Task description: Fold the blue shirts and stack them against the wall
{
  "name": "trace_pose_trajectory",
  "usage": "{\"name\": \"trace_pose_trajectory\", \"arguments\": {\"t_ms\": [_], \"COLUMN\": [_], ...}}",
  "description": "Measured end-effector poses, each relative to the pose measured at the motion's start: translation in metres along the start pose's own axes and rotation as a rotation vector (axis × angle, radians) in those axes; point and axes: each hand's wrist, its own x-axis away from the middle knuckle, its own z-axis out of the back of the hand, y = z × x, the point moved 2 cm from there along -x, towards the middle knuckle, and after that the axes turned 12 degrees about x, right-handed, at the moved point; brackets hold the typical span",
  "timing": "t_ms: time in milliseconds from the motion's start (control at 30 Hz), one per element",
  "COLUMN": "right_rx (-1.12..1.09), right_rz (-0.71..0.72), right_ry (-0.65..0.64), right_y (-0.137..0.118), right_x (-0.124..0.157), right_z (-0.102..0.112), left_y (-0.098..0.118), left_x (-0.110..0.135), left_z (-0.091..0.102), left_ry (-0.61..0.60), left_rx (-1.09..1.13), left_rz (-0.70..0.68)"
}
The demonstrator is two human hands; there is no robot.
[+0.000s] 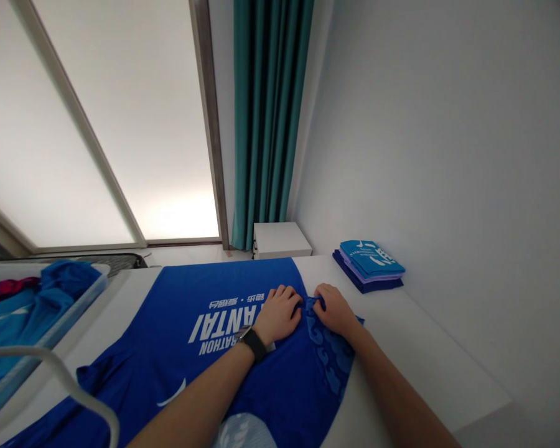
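A blue T-shirt (177, 336) with white lettering lies spread on a white table (415, 348). My left hand (280, 314), with a dark watch on its wrist, rests on the shirt near its right side, fingers curled over the cloth. My right hand (333, 308) sits right beside it and pinches a fold of the shirt's patterned edge. The two hands nearly touch.
A stack of folded shirts (371, 264), light blue on top, sits at the table's far right by the wall. A clear bin (42, 311) of blue and red clothes stands at the left. A white tube (65, 379) curves in front. A small white cabinet (280, 239) and teal curtain (268, 118) stand behind.
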Motion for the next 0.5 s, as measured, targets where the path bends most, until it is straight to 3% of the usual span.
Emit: {"name": "trace_pose_trajectory", "arguments": {"t_ms": [300, 500], "right_rx": [0.0, -0.158], "right_rz": [-0.242, -0.176], "right_ry": [-0.266, -0.154], "right_y": [0.017, 0.021], "right_x": [0.009, 0.022], "right_z": [0.013, 0.014], "left_y": [-0.001, -0.003], "left_x": [0.0, 0.0], "left_z": [-0.001, -0.007], "left_ry": [-0.009, -0.027], "left_rx": [-0.004, 0.024], "left_rz": [0.01, -0.068]}}
